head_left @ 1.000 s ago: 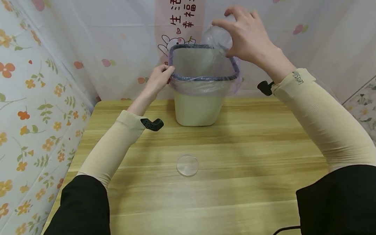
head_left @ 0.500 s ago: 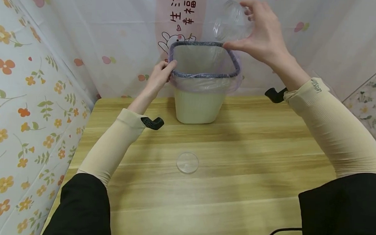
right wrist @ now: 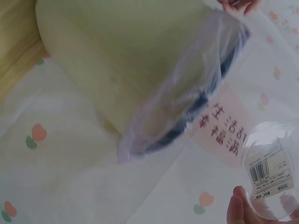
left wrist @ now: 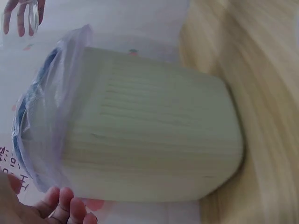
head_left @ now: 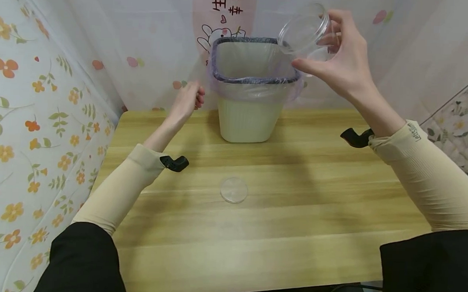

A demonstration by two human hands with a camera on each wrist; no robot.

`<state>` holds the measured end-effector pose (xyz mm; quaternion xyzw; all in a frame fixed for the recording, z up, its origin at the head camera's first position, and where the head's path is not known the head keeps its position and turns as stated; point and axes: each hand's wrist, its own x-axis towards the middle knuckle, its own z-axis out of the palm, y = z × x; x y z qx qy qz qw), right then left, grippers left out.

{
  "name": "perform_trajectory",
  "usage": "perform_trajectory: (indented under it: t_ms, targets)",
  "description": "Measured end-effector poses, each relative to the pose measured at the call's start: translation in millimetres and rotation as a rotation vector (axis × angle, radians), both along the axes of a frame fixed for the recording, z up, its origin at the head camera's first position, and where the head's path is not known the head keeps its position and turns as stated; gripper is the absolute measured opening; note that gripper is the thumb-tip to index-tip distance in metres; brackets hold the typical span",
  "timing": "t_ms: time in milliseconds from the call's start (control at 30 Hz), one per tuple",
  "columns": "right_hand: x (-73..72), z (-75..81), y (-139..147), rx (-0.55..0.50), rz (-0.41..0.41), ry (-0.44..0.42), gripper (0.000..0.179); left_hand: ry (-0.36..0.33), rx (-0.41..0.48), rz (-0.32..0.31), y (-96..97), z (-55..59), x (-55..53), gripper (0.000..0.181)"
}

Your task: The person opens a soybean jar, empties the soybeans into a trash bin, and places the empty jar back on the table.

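Observation:
At the upper right of the head view my right hand (head_left: 349, 59) grips a clear jar (head_left: 303, 30). The jar is tilted over the right rim of the bin, its round mouth turned to the left. A printed barcode label (right wrist: 270, 169) shows on the jar in the right wrist view. My left hand (head_left: 186, 101) is apart from the bin, just left of it, with loosely curled fingers and nothing in them. The pale green bin (head_left: 251, 120) stands upright at the back of the table, lined with a thin purple bag (head_left: 256, 94) under a dark rim ring.
A round clear lid (head_left: 234, 190) lies flat on the wooden table (head_left: 293, 235) in front of the bin. Behind the bin hangs a white printed curtain (head_left: 152, 38). Another flowered curtain (head_left: 42, 146) borders the table's left side.
My left hand has let go of the bin's rim and moved left. My right hand has drawn the jar to the right, out from above the bin's opening, and turned it.

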<state>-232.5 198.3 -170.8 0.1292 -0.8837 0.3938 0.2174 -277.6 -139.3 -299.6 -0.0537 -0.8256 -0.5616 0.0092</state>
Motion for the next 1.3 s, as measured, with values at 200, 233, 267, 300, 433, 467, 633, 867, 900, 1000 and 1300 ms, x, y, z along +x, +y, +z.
perform_trajectory:
  t_ms: [200,233,267,300,433,467,633,867,900,1000,1300]
  targets:
    - [16.6,-19.2,2,-0.001,0.017,-0.019,0.084,0.039,-0.218,-0.109,-5.0,-11.5,22.2,0.039]
    - [19.5,-23.6,2,-0.002,0.022,-0.025,0.085,0.050,-0.246,-0.138,-4.5,-13.7,26.0,0.037]
    - [22.4,-28.2,3,-0.002,0.027,-0.030,0.085,0.059,-0.273,-0.166,-3.4,-15.9,29.6,0.036]
    - [25.3,-32.8,3,-0.006,0.033,-0.034,0.085,0.070,-0.304,-0.198,-1.9,-18.0,33.1,0.034]
    - [37.1,-49.8,6,-0.006,0.041,-0.047,0.086,0.091,-0.413,-0.310,8.3,-28.8,45.4,0.035]
    - [39.9,-53.6,6,-0.008,0.041,-0.053,0.086,0.100,-0.441,-0.339,11.5,-31.8,48.5,0.037]
    - [53.1,-72.0,12,-0.014,0.049,-0.097,0.087,0.134,-0.613,-0.490,25.6,-50.1,66.4,0.053]
    - [67.9,-100.0,14,-0.015,0.078,-0.183,0.085,0.116,-0.798,-0.691,39.4,-74.5,94.1,0.075]
    - [69.7,-104.8,14,-0.013,0.084,-0.196,0.085,0.110,-0.809,-0.712,40.6,-77.3,97.8,0.078]
    - [74.3,-121.9,12,0.013,0.103,-0.240,0.085,0.101,-0.849,-0.759,43.2,-85.4,108.2,0.086]
    - [91.0,-176.3,5,0.047,0.196,-0.475,0.091,0.084,-0.904,-0.761,43.4,-96.6,127.8,0.103]
